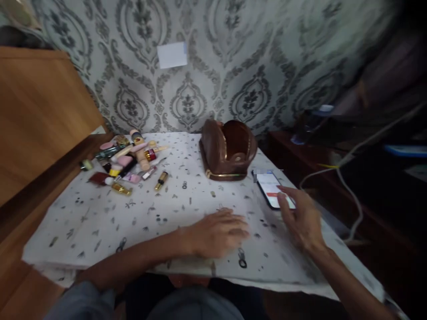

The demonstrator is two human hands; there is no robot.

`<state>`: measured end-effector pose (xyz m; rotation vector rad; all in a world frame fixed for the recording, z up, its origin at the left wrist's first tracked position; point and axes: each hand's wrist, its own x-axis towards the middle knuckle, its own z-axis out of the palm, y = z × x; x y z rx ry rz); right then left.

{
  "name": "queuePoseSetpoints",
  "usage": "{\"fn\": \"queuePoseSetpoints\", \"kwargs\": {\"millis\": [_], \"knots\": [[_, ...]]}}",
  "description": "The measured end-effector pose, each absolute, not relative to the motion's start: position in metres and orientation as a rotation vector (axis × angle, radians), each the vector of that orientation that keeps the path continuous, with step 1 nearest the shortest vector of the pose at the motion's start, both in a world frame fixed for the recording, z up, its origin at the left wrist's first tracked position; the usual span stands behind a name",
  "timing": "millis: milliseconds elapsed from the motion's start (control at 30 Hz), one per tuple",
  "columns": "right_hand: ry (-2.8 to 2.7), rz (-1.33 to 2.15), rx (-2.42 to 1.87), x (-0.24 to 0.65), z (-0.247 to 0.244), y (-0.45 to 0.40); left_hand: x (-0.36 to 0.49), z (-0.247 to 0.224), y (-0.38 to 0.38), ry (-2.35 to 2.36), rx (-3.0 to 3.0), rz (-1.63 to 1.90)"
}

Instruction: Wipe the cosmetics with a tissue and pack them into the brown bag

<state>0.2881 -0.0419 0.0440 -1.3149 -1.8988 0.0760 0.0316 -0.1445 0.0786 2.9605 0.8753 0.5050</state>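
My left hand (218,233) lies flat near the front of the cloth-covered table, fingers stretched out and holding nothing. Over at the right edge, a smartphone (267,186) rests on the cloth with its screen lit. My right hand (302,215) is over the phone's near end, thumb and index finger apart at the screen, the other fingers partly hidden. Behind the phone sits a brown zippered pouch (216,149), its top unzipped and gaping. A loose pile of cosmetics (125,160) covers the back left, and a gold-and-black lipstick tube (161,181) lies apart from it.
A patterned white cloth (140,226) covers the table. A wooden panel (40,120) stands along the left side, and a wallpapered wall (187,98) closes off the back. Pale cables (358,213) and a clear bottle (310,124) are on the dark right side.
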Motion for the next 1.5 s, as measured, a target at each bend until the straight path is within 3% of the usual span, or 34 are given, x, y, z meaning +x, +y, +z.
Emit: {"fn": "queuePoseSetpoints", "kwargs": {"millis": [333, 500, 733, 933, 1233, 1500], "knots": [[-2.373, 0.634, -0.6, 0.082, 0.053, -0.043, -0.171, 0.083, -0.096, 2.165, 2.283, 0.997], [-2.062, 1.156, -0.93, -0.017, 0.06, -0.007, -0.258, 0.096, -0.05, 2.487, 2.107, 0.84], [-1.82, 1.482, -1.225, -0.122, 0.042, 0.07, -0.309, 0.077, -0.002, 2.598, 2.042, 0.483], [-1.683, 1.594, -1.05, -0.126, 0.043, 0.074, -0.314, 0.072, -0.014, 2.458, 2.153, 0.284], [-1.464, 1.455, -0.744, -0.093, 0.073, 0.04, -0.288, 0.085, -0.034, 2.252, 2.316, 0.292], [-1.374, 1.367, -0.532, -0.049, 0.122, 0.036, -0.273, 0.09, -0.052, 2.272, 2.207, 0.625]]}}
